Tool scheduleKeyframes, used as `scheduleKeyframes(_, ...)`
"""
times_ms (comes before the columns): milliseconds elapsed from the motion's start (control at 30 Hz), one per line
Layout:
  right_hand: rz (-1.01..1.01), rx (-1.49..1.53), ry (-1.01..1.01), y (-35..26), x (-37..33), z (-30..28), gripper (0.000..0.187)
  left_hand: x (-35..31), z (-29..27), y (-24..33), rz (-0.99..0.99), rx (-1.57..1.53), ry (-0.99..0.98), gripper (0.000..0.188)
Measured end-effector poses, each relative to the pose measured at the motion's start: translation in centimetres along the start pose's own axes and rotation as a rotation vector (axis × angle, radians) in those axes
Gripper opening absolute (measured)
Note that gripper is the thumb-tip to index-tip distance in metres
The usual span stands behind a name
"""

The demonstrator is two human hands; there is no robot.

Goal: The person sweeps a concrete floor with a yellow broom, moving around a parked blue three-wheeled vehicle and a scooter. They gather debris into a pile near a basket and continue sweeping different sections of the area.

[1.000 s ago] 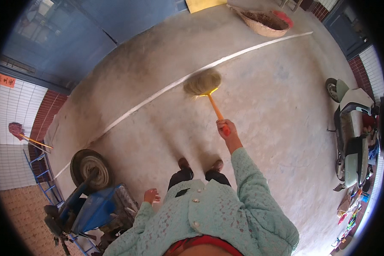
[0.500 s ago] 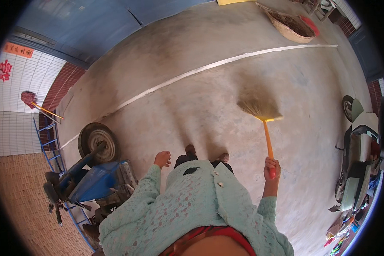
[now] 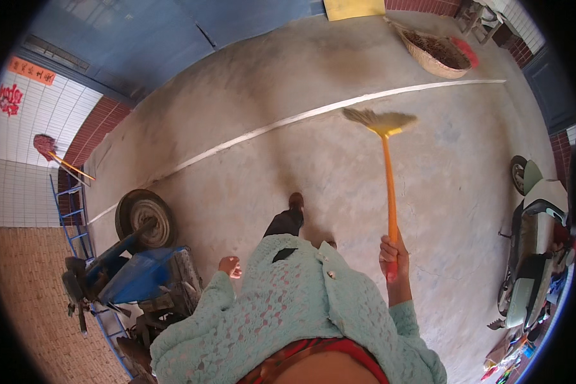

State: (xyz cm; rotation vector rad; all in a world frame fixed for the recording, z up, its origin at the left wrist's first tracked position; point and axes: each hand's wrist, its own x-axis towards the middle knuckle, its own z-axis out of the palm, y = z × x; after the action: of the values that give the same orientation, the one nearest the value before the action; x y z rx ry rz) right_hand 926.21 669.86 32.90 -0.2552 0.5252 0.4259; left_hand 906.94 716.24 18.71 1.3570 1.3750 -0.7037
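Observation:
My right hand [image 3: 393, 256] is closed round the red lower end of a broom [image 3: 391, 192] with a long orange handle. The broom points away from me, and its fan of pale bristles [image 3: 383, 120] spreads over the concrete floor just short of a white line. At my left side hangs my left hand [image 3: 230, 266], its fingers loosely bent and nothing in it. My left foot, in a dark shoe [image 3: 296, 201], is forward of the right one, which is mostly hidden by my mint-green cardigan [image 3: 269, 288].
To the left stands a blue motor vehicle [image 3: 141, 275] with a large wheel, beside a blue ladder [image 3: 72, 208]. A mop [image 3: 45, 145] leans at the wall. A woven basket [image 3: 435, 56] with dark contents lies far right. A scooter [image 3: 531, 256] is parked at the right.
The broom has swung forward and slightly left, toward the white line. My left foot has stepped ahead, while my left hand has moved back and a little left.

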Motion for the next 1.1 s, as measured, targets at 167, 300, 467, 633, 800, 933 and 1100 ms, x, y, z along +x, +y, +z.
scheduleKeyframes(167,0.192,-0.115,-0.149,1.8,9.9,6.1,0.055,5.5,0.4,1.1,-0.008,-0.062,-0.123,0.024)
scheduleKeyframes(300,0.323,-0.176,-0.199,3.9,20.4,11.2,0.052,9.2,3.1,7.4,0.007,-0.049,-0.148,0.026)
scheduleKeyframes(467,0.445,-0.073,-0.102,4.6,30.0,14.4,0.035,12.3,5.2,19.8,0.172,-0.160,-0.228,0.030)
scheduleKeyframes(633,0.383,-0.067,0.035,0.3,29.9,10.7,0.027,13.1,4.8,27.8,0.303,-0.173,-0.184,0.031)
scheduleKeyframes(800,0.217,-0.397,0.190,-4.1,22.3,12.7,0.061,13.1,3.1,28.1,0.107,-0.101,-0.109,0.032)
scheduleKeyframes(933,0.123,-0.468,0.206,-8.0,20.1,15.2,0.071,12.7,2.8,27.0,0.071,-0.100,-0.045,0.031)
scheduleKeyframes(1100,-0.069,-0.667,0.151,-13.8,29.0,14.8,0.053,10.4,4.2,25.0,-0.016,-0.137,-0.028,0.030)
